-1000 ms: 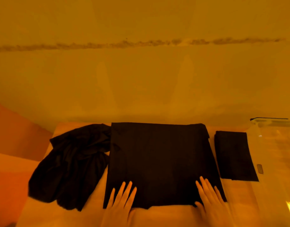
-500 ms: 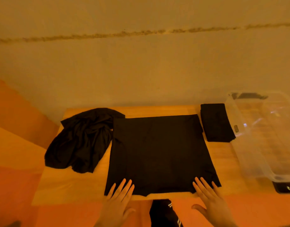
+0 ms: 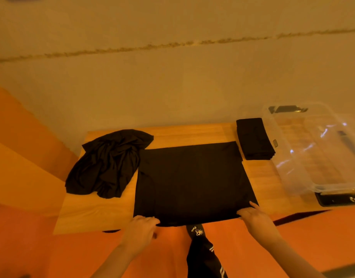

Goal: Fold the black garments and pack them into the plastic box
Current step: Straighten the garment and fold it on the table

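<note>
A flat black garment lies spread in the middle of the wooden table. My left hand pinches its near left edge at the table's front. My right hand grips its near right corner. A crumpled black garment sits in a heap at the table's left. A small folded black garment lies at the back right, beside the clear plastic box, which stands on the table's right end.
A pale wall rises right behind the table. The floor around is orange. A dark leg with white markings shows below the table's front edge. The box carries black latches at its near and far ends.
Both hands lay flat on the garment's near part before; now they have slid back to its near edge and taken hold of it. The view has pulled back and up.
</note>
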Tool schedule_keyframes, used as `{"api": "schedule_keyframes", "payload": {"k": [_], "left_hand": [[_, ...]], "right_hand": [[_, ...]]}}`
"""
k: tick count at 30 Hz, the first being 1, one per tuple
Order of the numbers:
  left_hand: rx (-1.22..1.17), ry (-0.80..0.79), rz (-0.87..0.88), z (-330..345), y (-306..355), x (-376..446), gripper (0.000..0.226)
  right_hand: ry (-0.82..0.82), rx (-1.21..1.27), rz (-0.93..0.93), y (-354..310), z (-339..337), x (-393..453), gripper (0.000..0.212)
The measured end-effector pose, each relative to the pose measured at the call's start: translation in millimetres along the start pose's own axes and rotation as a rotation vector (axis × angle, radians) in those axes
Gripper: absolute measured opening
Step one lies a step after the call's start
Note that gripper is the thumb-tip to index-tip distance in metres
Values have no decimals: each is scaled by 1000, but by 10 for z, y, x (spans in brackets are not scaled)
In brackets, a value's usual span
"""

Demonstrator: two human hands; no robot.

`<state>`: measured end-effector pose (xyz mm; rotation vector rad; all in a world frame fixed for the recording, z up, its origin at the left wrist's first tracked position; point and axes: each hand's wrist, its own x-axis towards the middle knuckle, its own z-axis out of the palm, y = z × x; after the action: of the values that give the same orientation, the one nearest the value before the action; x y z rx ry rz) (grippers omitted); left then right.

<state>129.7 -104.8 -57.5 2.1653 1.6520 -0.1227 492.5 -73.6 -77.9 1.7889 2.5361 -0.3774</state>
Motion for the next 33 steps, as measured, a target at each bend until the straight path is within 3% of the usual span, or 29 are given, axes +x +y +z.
{"api": "schedule_keyframes", "payload": {"k": [2,5,9,15,17,20,22,23,27,33], "left_hand": [[-141,-53,-28,-139,-9,21,21],[-317,-55,-55,-431,-102,124,26],[-365,31,-63,-857,-248,565,20],[-441,-22,-158,-1217,-524,1470,16],[-428,-107,-204,-1226,-647,1709,11],[-422,-333,-261,-1206,-833,1933,30],[-406,-367,-279,-1157,-939,1992,31],[-416,-317,-291,-1126,-973,2006,28],[-545,63,-389,-1028,-936,2028,18],[-395,245,-412,-891,-858,2055,18]], "right_hand": [[-83,98,51,-51,-217,22,31],[-205,256,141,5,-444,201,30],[-206,327,160,55,-870,738,17],[-324,386,204,336,-1077,1883,27],[-366,368,217,432,-993,2177,22],[-485,335,202,502,-922,2413,12],[-562,344,243,557,-882,2478,29],[-561,322,271,577,-865,2491,35],[-400,229,295,599,-749,2507,18],[-259,239,339,525,-693,2500,20]]}}
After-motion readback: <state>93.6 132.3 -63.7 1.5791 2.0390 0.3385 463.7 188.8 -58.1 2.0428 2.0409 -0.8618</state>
